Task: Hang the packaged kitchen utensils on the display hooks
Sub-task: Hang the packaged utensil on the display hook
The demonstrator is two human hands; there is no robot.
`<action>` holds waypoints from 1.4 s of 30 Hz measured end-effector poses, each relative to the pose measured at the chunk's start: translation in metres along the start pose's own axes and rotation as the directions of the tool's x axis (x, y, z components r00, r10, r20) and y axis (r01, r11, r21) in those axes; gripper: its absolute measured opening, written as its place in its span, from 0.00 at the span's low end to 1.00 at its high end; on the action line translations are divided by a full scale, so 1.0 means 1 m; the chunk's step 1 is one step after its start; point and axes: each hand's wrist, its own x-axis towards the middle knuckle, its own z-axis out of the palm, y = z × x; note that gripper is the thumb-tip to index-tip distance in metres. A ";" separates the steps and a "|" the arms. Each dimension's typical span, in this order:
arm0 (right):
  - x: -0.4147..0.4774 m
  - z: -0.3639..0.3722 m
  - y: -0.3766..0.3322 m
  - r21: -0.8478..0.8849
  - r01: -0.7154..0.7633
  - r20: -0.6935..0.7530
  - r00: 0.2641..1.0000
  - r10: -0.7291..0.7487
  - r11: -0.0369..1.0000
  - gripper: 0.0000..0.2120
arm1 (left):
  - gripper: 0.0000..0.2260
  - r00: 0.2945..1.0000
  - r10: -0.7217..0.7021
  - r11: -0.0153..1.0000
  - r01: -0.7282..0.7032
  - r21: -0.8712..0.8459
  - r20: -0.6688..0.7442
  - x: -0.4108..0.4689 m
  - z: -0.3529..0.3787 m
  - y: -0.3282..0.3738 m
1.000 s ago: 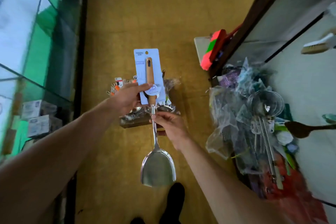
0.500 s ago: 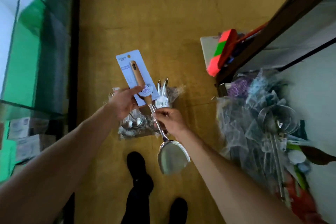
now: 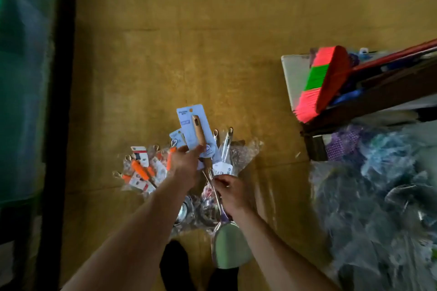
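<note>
Spatula (image 3: pixel 208 165) with a wooden handle, fixed on a blue card (image 3: pixel 192 125), was held in the air above the floor (image 3: pixel 212 42), a little below the centre of the view. Its handle pointed to 11 o'clock and its steel blade to 5 o'clock. The left hand (image 3: pixel 185 165) pinched the lower part of the blue card between thumb and fingers. The right hand (image 3: pixel 233 192) had its fingers curled round the metal shaft.

I judge that the step in hand was the picking up of one packaged piece; the hanging was not yet done. The next move calls for lifting it to a hook and passing the small hole at the card's top over it.

No display hook was in view. At 9 o'clock of the left hand lay a pile of packaged utensils (image 3: pixel 144 172), blurred, so their kinds were hard to tell. At 3 o'clock a heap of plastic wrapped goods (image 3: pixel 378 196) was smeared and cut off.
</note>
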 end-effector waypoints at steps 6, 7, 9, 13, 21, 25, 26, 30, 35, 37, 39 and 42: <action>0.085 0.045 0.071 -0.100 -0.091 -0.019 0.996 0.089 0.991 0.06 | 0.17 0.995 0.045 0.974 -0.025 0.225 -0.087 0.082 0.009 -0.051; 0.091 0.049 0.078 -0.122 -0.114 -0.011 0.993 0.113 0.986 0.06 | 0.17 0.992 0.079 0.953 -0.045 0.300 -0.102 0.089 0.007 -0.057; 0.099 0.056 0.089 -0.186 -0.138 -0.021 0.990 0.136 0.973 0.09 | 0.17 0.980 0.156 0.892 -0.085 0.444 -0.124 0.098 0.002 -0.065; 0.101 0.072 0.093 -0.264 -0.189 -0.077 0.982 0.175 0.946 0.07 | 0.20 0.951 0.289 0.758 -0.159 0.633 -0.108 0.102 -0.008 -0.073; 0.107 0.088 0.071 -0.517 -0.180 -0.068 0.983 0.170 0.837 0.12 | 0.15 0.956 0.292 0.754 -0.216 0.620 -0.022 0.075 -0.022 -0.060; 0.114 0.097 0.068 -0.663 -0.048 0.035 0.995 0.095 0.747 0.12 | 0.16 0.953 0.299 0.781 -0.219 0.585 -0.043 0.078 -0.038 -0.054; 0.116 0.099 0.068 -0.676 -0.033 0.055 0.994 0.095 0.736 0.13 | 0.16 0.955 0.293 0.781 -0.212 0.588 -0.044 0.078 -0.042 -0.054; 0.122 0.105 0.067 -0.652 -0.004 0.129 0.985 0.116 0.758 0.13 | 0.13 0.960 0.278 0.801 -0.218 0.557 -0.025 0.079 -0.053 -0.059; 0.122 0.106 0.070 -0.654 0.015 0.179 0.974 0.136 0.757 0.13 | 0.09 0.957 0.290 0.795 -0.223 0.565 -0.030 0.083 -0.060 -0.062; 0.120 0.107 0.070 -0.659 0.011 0.155 0.980 0.122 0.752 0.13 | 0.09 0.957 0.288 0.798 -0.220 0.560 -0.035 0.083 -0.061 -0.063; 0.119 0.109 0.070 -0.665 0.005 0.141 0.983 0.118 0.747 0.14 | 0.09 0.958 0.283 0.798 -0.217 0.562 -0.033 0.083 -0.063 -0.064; 0.114 0.108 0.066 -0.650 0.010 0.133 0.986 0.101 0.760 0.14 | 0.10 0.960 0.278 0.798 -0.213 0.564 -0.031 0.084 -0.066 -0.062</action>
